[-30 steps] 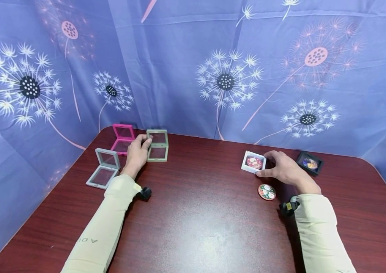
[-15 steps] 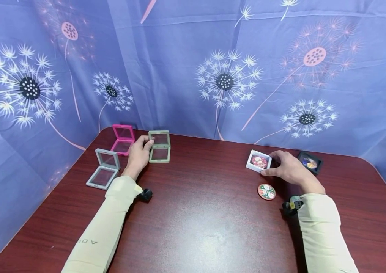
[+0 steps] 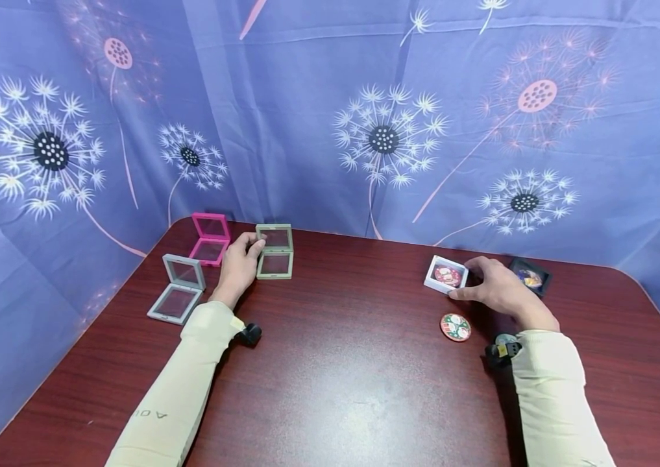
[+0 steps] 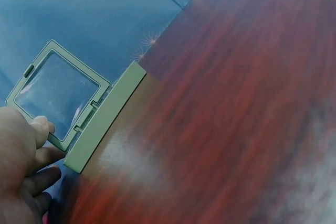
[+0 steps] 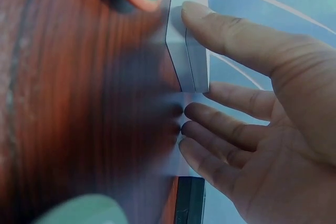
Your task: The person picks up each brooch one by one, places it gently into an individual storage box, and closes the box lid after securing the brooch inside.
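In the head view my left hand (image 3: 239, 267) is at the back left, on a pale green display case (image 3: 283, 277) that stands open with its lid raised. The left wrist view shows the thumb at the lid (image 4: 79, 64) and a finger behind it, pinching its corner. On the right, my right hand (image 3: 498, 289) holds a white display case (image 3: 436, 285) by its right side, thumb at the front and index finger at the back. A red printed disc (image 3: 448, 277) shows inside this closed case. The other right fingers (image 5: 226, 124) extend below it, touching nothing.
Left of the green case stand an open pink case (image 3: 210, 250) and an open grey-blue case (image 3: 174, 303). A black case (image 3: 531, 279) lies behind the right hand. A green printed disc (image 3: 455, 327) lies in front; another pale disc (image 3: 505, 339) is partly hidden by the right wrist camera.
My right hand has slid the white case to the right, towards the black case. My left hand has shifted the green case slightly to the right.
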